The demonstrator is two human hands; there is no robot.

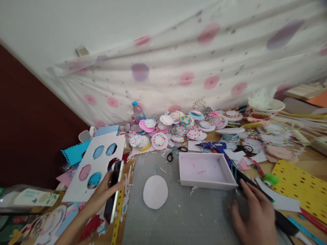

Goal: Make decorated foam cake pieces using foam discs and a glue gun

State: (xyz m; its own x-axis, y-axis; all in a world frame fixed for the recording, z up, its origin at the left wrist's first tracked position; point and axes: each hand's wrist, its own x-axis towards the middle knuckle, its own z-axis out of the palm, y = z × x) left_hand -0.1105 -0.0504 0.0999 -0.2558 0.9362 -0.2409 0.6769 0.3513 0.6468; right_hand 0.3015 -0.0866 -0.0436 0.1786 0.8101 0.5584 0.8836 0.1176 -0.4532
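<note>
My left hand is wrapped round a smartphone, tilted upright at the left edge of the grey cutting mat. On the mat lies a white paper disc. Beyond it stands a shallow white box with small pink bits inside. My right hand, slightly blurred, hovers by the mat's right side, thumb and fingers apart. Nothing shows in its grasp. Closest to it is a long black tool, partly hidden behind the fingers.
Many decorated paper discs crowd the back, near a blue glue gun and scissors. White card with round holes leans left. Yellow dotted foam and a green tape dispenser lie right. A bottle stands behind.
</note>
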